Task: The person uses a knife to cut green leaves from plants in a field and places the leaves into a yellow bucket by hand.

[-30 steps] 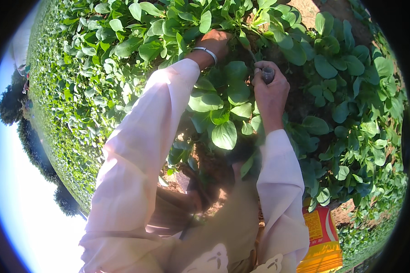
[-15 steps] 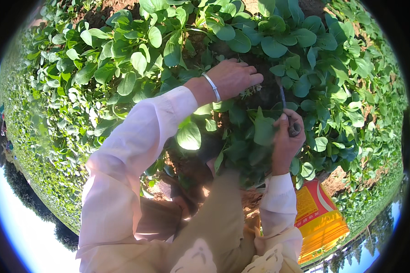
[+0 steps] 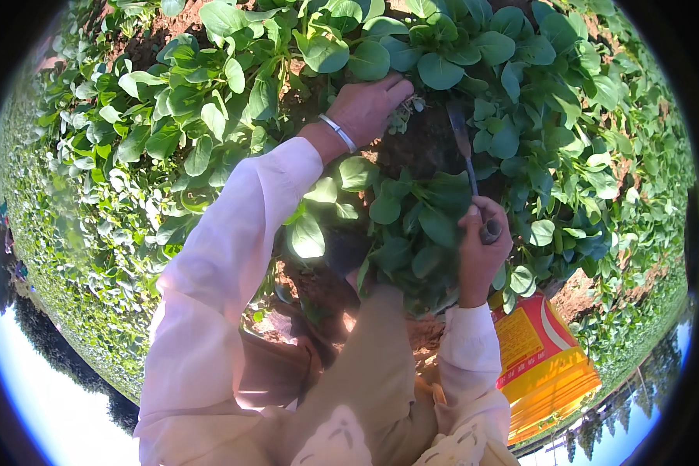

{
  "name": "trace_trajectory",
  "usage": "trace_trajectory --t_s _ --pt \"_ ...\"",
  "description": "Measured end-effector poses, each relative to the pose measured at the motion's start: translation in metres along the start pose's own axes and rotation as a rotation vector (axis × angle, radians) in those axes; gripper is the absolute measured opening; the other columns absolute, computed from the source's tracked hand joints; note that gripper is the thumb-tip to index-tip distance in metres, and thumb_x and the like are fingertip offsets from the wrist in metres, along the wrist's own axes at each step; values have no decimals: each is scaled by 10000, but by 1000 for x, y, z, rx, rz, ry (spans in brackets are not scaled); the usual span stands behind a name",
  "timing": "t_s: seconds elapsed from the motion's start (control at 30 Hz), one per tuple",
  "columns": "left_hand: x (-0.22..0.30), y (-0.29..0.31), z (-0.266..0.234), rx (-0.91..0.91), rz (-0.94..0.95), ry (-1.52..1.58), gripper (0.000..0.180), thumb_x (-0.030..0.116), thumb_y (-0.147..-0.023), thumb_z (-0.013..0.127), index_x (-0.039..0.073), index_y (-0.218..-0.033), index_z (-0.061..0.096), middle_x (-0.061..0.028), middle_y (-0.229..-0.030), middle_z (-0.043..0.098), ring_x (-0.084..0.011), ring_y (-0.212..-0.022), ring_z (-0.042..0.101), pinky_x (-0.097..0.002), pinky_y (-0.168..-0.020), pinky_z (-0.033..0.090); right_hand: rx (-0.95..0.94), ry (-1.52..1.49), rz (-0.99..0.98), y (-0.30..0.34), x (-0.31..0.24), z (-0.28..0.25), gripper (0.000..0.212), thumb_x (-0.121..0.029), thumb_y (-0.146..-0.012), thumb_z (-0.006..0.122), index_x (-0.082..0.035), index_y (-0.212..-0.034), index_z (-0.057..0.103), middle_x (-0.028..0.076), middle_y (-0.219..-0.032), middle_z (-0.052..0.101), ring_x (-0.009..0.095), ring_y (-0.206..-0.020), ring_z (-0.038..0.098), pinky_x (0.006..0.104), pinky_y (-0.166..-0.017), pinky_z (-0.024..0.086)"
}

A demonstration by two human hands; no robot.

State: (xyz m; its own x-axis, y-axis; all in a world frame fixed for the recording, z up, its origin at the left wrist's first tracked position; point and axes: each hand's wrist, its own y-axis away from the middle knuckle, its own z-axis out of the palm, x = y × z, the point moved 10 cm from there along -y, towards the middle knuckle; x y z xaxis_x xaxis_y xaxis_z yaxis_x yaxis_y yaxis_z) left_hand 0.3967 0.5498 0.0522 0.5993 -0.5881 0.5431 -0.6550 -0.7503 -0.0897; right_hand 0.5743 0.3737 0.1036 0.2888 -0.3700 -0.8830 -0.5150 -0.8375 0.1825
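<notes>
My left hand (image 3: 367,110), with a silver bangle at the wrist, is closed on a small bunch of weeds (image 3: 401,118) that sticks out past its fingertips. In my right hand (image 3: 483,252) is a narrow metal hand trowel (image 3: 460,133), gripped round its handle. Its blade points away from me over dark, shaded soil (image 3: 427,147) between the leafy green plants. The trowel's tip is partly lost in shadow near the leaves. Between my hands and my knees stands a clump of broad-leaved greens (image 3: 431,210).
A red and yellow plastic container (image 3: 540,357) lies by my right forearm. Dense rows of leafy greens (image 3: 171,109) spread on both sides. Reddish bare soil (image 3: 318,299) shows near my legs. Trees (image 3: 50,342) and sky edge the field.
My left hand has moved a little left and away from me, and the weeds in it show more clearly. The trowel blade has come out of the leaves into fuller view.
</notes>
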Motion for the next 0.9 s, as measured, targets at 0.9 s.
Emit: trace_trajectory --t_s 0.9 --pt "6 -90 88 -20 -150 -42 424 155 -774 626 119 -1195 588 -184 -1118 626 -375 -1060 589 -460 -903 476 42 57 79 -22 36 24 91 -13 -849 628 -38 -936 617 54 -648 545 93 -571 497 252 -565 437"
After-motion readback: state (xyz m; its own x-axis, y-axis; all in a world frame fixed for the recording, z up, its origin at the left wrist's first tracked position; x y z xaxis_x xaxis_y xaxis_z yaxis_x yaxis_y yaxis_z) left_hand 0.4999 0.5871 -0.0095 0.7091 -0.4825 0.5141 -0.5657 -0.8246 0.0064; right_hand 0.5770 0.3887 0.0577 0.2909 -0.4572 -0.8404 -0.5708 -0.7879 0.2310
